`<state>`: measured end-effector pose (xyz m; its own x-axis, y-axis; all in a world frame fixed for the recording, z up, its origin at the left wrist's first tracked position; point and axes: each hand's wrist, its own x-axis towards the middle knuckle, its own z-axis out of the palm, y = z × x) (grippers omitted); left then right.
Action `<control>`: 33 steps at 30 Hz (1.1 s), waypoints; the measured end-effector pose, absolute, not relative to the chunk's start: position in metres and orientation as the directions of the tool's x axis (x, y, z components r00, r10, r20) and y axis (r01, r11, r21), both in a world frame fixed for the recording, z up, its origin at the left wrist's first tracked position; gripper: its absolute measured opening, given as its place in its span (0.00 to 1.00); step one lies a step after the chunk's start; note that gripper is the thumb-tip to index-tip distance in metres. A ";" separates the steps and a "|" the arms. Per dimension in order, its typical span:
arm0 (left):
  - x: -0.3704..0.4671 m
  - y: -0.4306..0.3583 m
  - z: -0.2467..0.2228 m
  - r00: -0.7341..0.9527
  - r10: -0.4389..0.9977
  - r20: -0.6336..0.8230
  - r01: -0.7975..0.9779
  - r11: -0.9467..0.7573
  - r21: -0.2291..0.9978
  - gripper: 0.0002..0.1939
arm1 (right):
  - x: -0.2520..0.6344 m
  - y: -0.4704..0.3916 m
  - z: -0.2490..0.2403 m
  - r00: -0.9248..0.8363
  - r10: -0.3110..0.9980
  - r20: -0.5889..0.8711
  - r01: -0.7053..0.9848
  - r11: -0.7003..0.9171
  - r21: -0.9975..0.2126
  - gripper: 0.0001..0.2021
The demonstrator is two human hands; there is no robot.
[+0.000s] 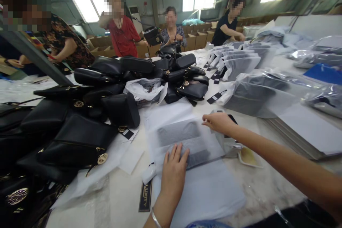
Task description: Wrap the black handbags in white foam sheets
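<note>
A dark bag under thin white wrapping (179,132) lies on the table in front of me. My left hand (175,167) rests on its near part, fingers spread and palm down. At the wrapping's upper right, my right hand (217,122) has its thumb and fingertips pressed together; what is between them is too small to make out. Beside that hand stands a grey tape dispenser (231,148). A black tag with gold lettering (145,196) sticks out at the wrapping's lower left. White sheets (208,192) lie beneath and nearer to me.
Black handbags (77,139) are piled on the left and behind. Wrapped bags (256,92) and a stack of grey boards (301,131) lie to the right. A small dish (249,157) is by the dispenser. Several people work across the table, one in red (124,35).
</note>
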<state>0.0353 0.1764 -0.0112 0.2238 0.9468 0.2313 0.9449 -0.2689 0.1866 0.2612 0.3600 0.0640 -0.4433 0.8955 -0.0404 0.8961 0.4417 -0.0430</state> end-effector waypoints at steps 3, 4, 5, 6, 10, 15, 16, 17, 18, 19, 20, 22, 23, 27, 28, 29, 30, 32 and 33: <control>0.036 0.176 -0.009 0.223 0.945 0.240 0.941 -0.273 0.200 0.24 | 0.310 0.332 0.056 -0.255 0.958 0.133 0.953 0.273 -0.135 0.16; 0.036 0.175 -0.008 0.222 0.944 0.245 0.940 -0.274 0.202 0.24 | 0.326 0.319 0.052 -0.187 0.964 0.189 0.954 0.224 -0.197 0.17; 0.036 0.175 -0.007 0.221 0.942 0.251 0.940 -0.275 0.203 0.24 | 0.340 0.306 0.046 -0.121 0.967 0.224 0.946 0.181 -0.268 0.17; 0.036 0.174 -0.007 0.221 0.941 0.256 0.939 -0.276 0.204 0.24 | 0.351 0.293 0.040 -0.062 0.972 0.226 0.931 0.138 -0.339 0.17; 0.035 0.174 -0.003 0.227 0.940 0.253 0.937 -0.282 0.208 0.24 | 0.366 0.258 0.020 0.118 0.993 -0.005 0.759 -0.094 -0.644 0.16; 0.035 0.173 -0.001 0.237 0.936 0.262 0.936 -0.292 0.198 0.23 | 0.349 0.252 0.017 0.243 0.957 -0.156 0.264 -0.220 -0.939 0.17; 0.035 0.172 -0.002 0.240 0.932 0.271 0.934 -0.297 0.197 0.24 | 0.346 0.253 0.018 0.253 0.951 -0.178 0.203 -0.232 -0.951 0.18; 0.035 0.172 -0.002 0.242 0.930 0.278 0.933 -0.301 0.196 0.24 | 0.342 0.254 0.020 0.260 0.946 -0.196 0.166 -0.243 -0.956 0.19; 0.035 0.172 -0.003 0.243 0.929 0.280 0.932 -0.303 0.197 0.24 | 0.340 0.255 0.022 0.264 0.942 -0.209 0.146 -0.253 -0.956 0.19; 0.035 0.172 -0.003 0.242 0.930 0.278 0.932 -0.302 0.198 0.24 | 0.338 0.255 0.024 0.269 0.939 -0.216 0.135 -0.259 -0.956 0.20; 0.035 0.172 -0.003 0.241 0.932 0.272 0.933 -0.300 0.200 0.23 | 0.336 0.254 0.026 0.275 0.937 -0.215 0.130 -0.258 -0.957 0.20; 0.034 0.171 -0.003 0.240 0.936 0.257 0.934 -0.295 0.202 0.23 | 0.332 0.249 0.032 0.293 0.937 -0.191 0.123 -0.235 -0.964 0.19; 0.034 0.171 -0.003 0.242 0.937 0.253 0.934 -0.296 0.201 0.24 | 0.330 0.245 0.036 0.307 0.939 -0.156 0.124 -0.202 -0.971 0.19; 0.033 0.171 -0.003 0.252 0.931 0.263 0.931 -0.308 0.197 0.24 | 0.322 0.216 0.049 0.390 0.921 0.001 0.116 -0.048 -0.992 0.16; 0.033 0.171 -0.003 0.252 0.930 0.269 0.931 -0.309 0.196 0.24 | 0.320 0.208 0.049 0.406 0.914 -0.007 0.092 -0.048 -0.995 0.17; 0.033 0.171 -0.003 0.251 0.928 0.273 0.930 -0.310 0.197 0.24 | 0.319 0.200 0.048 0.407 0.913 -0.040 0.060 -0.070 -0.996 0.18; 0.033 0.171 -0.004 0.250 0.928 0.277 0.930 -0.310 0.199 0.24 | 0.318 0.193 0.045 0.397 0.914 -0.086 0.022 -0.103 -0.994 0.19; 0.033 0.171 -0.004 0.249 0.927 0.280 0.928 -0.311 0.206 0.24 | 0.317 0.182 0.035 0.361 0.912 -0.193 -0.065 -0.182 -0.981 0.19; 0.033 0.172 -0.003 0.249 0.928 0.277 0.927 -0.311 0.211 0.24 | 0.317 0.178 0.028 0.341 0.908 -0.242 -0.114 -0.215 -0.970 0.19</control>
